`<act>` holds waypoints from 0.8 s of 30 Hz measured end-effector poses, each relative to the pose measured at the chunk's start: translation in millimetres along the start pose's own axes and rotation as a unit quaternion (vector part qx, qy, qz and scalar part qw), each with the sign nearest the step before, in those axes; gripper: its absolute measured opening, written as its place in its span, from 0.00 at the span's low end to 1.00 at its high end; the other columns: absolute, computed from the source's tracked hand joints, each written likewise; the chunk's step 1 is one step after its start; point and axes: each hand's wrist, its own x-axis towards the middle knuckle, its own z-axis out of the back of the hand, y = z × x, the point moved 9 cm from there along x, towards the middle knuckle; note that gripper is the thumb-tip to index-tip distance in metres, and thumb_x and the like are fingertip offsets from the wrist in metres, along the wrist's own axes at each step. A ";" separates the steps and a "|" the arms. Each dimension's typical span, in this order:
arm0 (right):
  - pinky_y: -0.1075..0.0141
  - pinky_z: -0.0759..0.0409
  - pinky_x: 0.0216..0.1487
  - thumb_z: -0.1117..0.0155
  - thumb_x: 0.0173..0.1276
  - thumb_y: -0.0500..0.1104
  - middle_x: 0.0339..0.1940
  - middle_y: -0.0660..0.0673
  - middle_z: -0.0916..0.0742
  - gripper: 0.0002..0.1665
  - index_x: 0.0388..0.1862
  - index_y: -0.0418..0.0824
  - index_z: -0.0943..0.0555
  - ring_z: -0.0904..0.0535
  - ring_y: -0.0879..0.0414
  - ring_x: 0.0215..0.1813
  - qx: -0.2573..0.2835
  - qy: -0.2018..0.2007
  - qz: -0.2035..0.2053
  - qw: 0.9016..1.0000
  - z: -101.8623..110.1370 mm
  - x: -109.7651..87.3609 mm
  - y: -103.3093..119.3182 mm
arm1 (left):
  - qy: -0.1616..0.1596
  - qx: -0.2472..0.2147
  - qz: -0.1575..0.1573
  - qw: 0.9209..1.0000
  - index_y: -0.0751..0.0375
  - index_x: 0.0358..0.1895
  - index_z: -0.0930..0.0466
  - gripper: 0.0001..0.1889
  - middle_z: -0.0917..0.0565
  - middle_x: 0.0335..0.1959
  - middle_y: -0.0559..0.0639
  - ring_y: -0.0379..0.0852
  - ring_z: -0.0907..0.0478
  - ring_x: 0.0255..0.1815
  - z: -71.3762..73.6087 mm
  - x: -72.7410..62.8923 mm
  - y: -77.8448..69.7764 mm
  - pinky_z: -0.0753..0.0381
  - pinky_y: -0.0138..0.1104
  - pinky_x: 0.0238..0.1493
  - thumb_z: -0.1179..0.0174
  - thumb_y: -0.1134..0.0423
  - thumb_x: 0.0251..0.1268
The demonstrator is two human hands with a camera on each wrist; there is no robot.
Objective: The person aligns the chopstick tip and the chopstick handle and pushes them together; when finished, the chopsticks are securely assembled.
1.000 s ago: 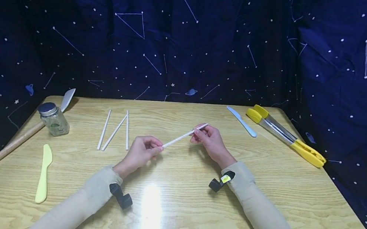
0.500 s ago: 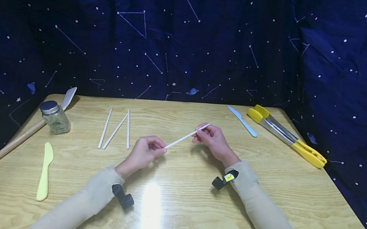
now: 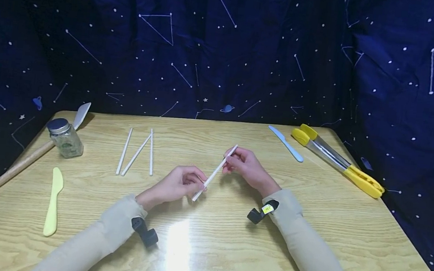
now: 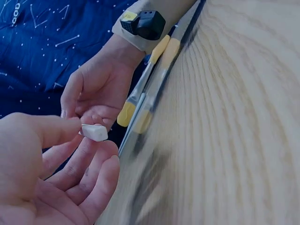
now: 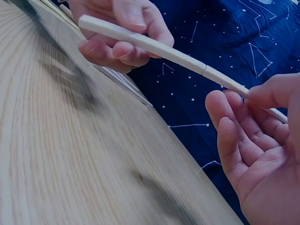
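Observation:
Between my hands a white chopstick (image 3: 217, 171) is held slantwise above the wooden table. Near its lower end, my left hand (image 3: 180, 183) pinches it between thumb and fingers, and a short length juts out below them. My right hand (image 3: 246, 167) grips it closer to the upper end. The chopstick's squared end (image 4: 95, 132) faces the camera in the left wrist view. A thin groove crosses the chopstick (image 5: 164, 50) in the right wrist view. Left of my left hand, several more white chopsticks (image 3: 136, 155) lie on the table.
A glass jar (image 3: 66, 141) with a dark lid stands by a wooden-handled spatula (image 3: 27, 166) at left. Nearer lies a yellow spreader knife (image 3: 53, 202). A blue knife (image 3: 286, 144) and yellow-ended tongs (image 3: 333, 159) lie at right. A starry curtain (image 3: 225, 52) hangs behind.
The chopstick has turned steeper, its lower end swinging toward me. My left hand has moved slightly right and nearer, and the end now shows beyond its fingers. My right hand has shifted slightly left.

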 end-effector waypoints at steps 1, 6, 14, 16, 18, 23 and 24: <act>0.71 0.19 0.34 0.51 0.72 0.32 0.27 0.49 0.16 0.16 0.48 0.16 0.34 0.17 0.60 0.29 -0.001 0.005 0.000 1.000 -2.1 0.6 0.0 | 0.002 -0.005 0.004 1.000 0.77 0.47 0.25 0.11 0.17 0.37 0.72 0.36 0.21 0.29 -0.9 0.2 0.1 0.19 0.31 0.30 0.44 0.74 0.63; 0.69 0.19 0.35 0.51 0.72 0.33 0.28 0.49 0.16 0.18 0.49 0.15 0.35 0.17 0.60 0.30 -0.002 0.023 -0.005 1.000 -9.3 3.7 -1.9 | 0.008 -0.028 0.024 0.999 0.78 0.49 0.27 0.13 0.18 0.39 0.75 0.37 0.20 0.29 -3.0 0.6 0.5 0.18 0.32 0.29 0.45 0.74 0.64; 0.68 0.18 0.39 0.51 0.72 0.33 0.34 0.41 0.17 0.22 0.58 0.17 0.38 0.18 0.58 0.32 -0.003 0.023 -0.015 1.000 -10.1 4.2 -5.1 | -0.015 -0.043 0.036 0.998 0.79 0.50 0.29 0.15 0.18 0.38 0.72 0.40 0.19 0.32 7.7 0.5 2.8 0.17 0.29 0.33 0.43 0.75 0.63; 0.69 0.18 0.39 0.51 0.72 0.33 0.36 0.38 0.17 0.23 0.58 0.17 0.38 0.19 0.59 0.31 -0.006 0.022 -0.021 1.000 -7.6 2.9 -8.0 | -0.031 -0.037 0.050 0.998 0.78 0.49 0.28 0.14 0.17 0.38 0.71 0.38 0.20 0.29 14.5 0.9 7.4 0.17 0.30 0.32 0.42 0.74 0.63; 0.69 0.18 0.40 0.52 0.72 0.33 0.35 0.38 0.17 0.23 0.58 0.16 0.39 0.19 0.59 0.31 -0.006 0.025 -0.026 0.999 -5.4 1.3 -10.6 | -0.046 -0.030 0.066 0.996 0.76 0.49 0.28 0.14 0.18 0.39 0.71 0.38 0.21 0.29 23.1 0.7 12.1 0.17 0.32 0.32 0.41 0.73 0.62; 0.68 0.18 0.44 0.51 0.72 0.34 0.34 0.45 0.16 0.22 0.57 0.16 0.38 0.18 0.59 0.32 -0.020 0.033 -0.044 0.998 0.0 -3.5 -14.7 | -0.078 -0.015 0.090 0.993 0.75 0.49 0.27 0.14 0.17 0.41 0.70 0.40 0.21 0.29 50.6 -0.9 20.6 0.16 0.33 0.33 0.40 0.72 0.63; 0.68 0.18 0.44 0.51 0.73 0.34 0.34 0.45 0.16 0.22 0.57 0.17 0.38 0.17 0.59 0.32 -0.028 0.033 -0.047 0.998 1.6 -4.1 -15.4 | -0.087 -0.012 0.089 0.992 0.75 0.49 0.27 0.14 0.17 0.40 0.69 0.40 0.21 0.29 57.1 -1.1 22.0 0.16 0.33 0.33 0.40 0.72 0.63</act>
